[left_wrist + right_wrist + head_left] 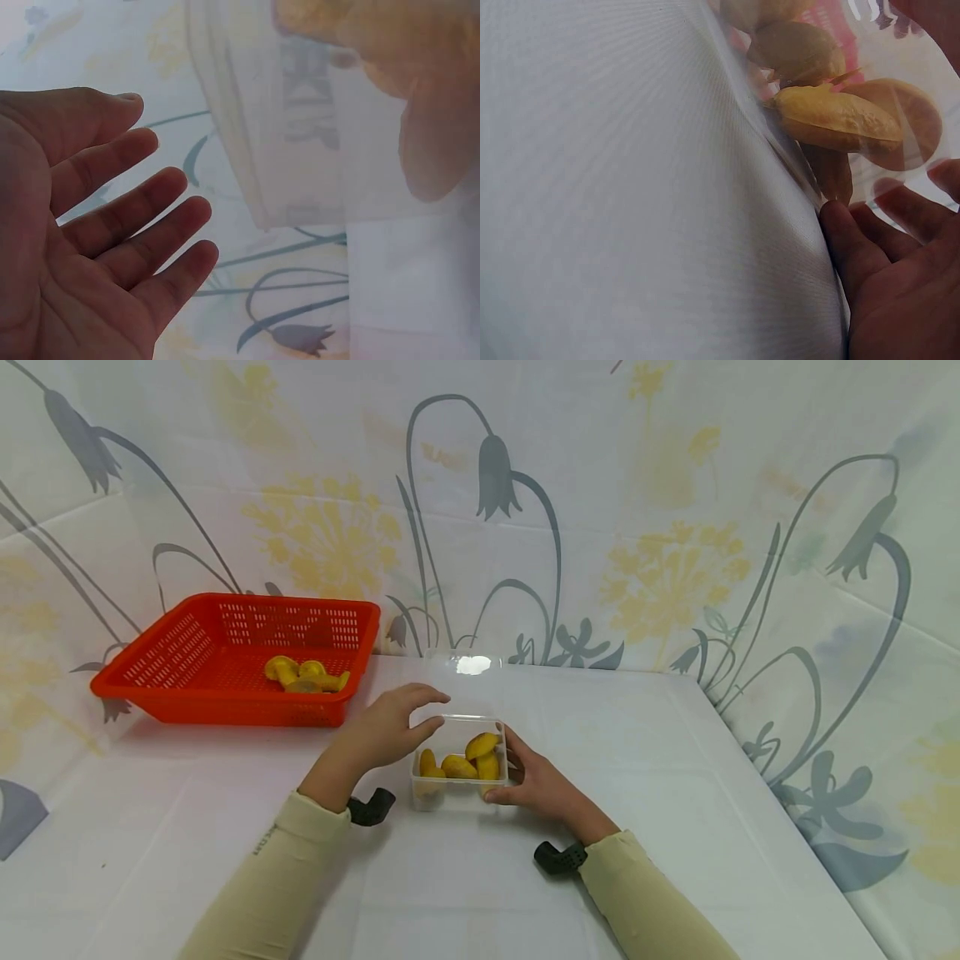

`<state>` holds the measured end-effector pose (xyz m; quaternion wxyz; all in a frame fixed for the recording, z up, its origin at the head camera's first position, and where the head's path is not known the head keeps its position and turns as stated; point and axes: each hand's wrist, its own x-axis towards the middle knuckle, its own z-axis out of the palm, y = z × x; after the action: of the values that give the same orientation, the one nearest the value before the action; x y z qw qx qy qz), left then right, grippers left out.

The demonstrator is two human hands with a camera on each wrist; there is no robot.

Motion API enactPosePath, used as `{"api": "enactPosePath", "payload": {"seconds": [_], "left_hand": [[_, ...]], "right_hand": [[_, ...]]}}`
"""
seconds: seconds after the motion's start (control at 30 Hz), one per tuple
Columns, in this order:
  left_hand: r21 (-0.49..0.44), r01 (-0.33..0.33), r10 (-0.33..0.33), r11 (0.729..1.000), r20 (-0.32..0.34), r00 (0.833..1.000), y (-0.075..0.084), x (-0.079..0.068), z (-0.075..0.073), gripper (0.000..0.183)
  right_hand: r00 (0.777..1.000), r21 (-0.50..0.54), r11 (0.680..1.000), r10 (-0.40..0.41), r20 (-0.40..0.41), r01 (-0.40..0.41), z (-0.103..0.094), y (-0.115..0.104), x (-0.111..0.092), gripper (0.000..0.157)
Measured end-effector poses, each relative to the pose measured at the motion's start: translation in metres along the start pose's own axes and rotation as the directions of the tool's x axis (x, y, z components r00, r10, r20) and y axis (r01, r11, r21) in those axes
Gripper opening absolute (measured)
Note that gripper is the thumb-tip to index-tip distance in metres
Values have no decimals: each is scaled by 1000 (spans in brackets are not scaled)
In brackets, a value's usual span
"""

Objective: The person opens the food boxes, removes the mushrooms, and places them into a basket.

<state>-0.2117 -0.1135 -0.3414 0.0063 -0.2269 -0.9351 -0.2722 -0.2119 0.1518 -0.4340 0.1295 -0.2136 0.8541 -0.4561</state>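
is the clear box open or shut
Open: in the head view, the clear box is uncovered on top, with yellow mushrooms plainly visible inside its rim.

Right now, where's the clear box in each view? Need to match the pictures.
Head: clear box just below centre, between the left hand and the right hand.
Left wrist: upper right, to the right of the fingers, cut off by the frame edge.
Right wrist: upper right, above the fingers, cut off at the top.
Shared landmark: yellow mushrooms inside it, visible in all three.
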Motion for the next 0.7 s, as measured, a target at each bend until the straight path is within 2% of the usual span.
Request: {"api": "enactPosePath", "payload": {"seconds": [0.2,0.4,0.7], "left_hand": [[-34,-10,11,999,28,1000,6,1,5,43],[-21,-21,22,1000,36,999,11,2,11,45],[-23,-74,75,997,40,996,16,4,22,48]], "right_hand": [[1000,-5,1000,-9,-1,9,0,1,0,109],[1000,-6,1000,-25,-1,25,0,3,0,109],[1000,-8,1000,-4,-1,4,0,-1,-1,110]]}}
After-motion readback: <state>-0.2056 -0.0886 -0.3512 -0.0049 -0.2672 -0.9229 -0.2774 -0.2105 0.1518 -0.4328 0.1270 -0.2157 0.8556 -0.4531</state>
